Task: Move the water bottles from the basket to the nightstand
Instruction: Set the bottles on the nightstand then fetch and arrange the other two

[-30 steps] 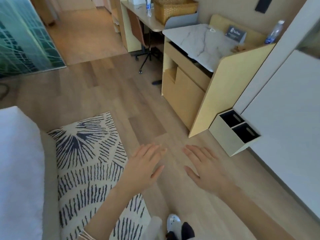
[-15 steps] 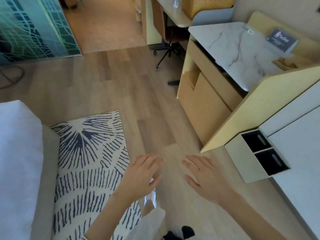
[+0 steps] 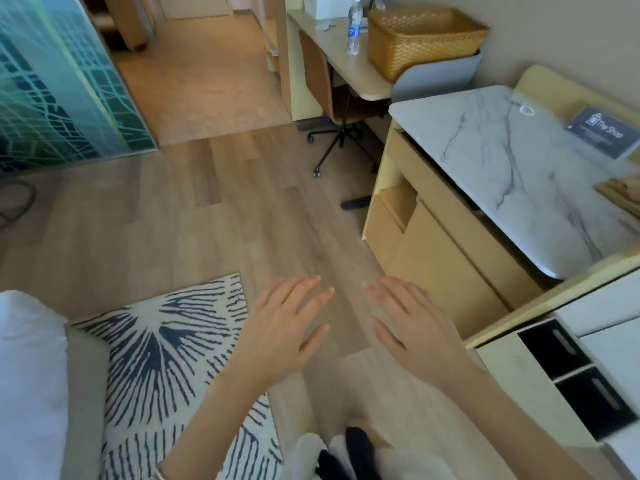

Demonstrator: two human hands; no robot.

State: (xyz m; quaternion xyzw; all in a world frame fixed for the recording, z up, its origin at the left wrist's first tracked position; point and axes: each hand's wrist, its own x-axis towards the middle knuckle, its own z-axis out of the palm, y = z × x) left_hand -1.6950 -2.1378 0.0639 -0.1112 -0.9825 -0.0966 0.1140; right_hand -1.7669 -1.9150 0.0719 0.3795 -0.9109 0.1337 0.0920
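One water bottle far beyond straight fingers

One wide-angle camera worn on the head faces forward and steeply down over the floor, with the left hand and right hand near at 6 o'clock and the basket on the desk far off at 1 o'clock.

Second bottle mostly behind the basket, its cap at the upper edge; basket interior out of sight.
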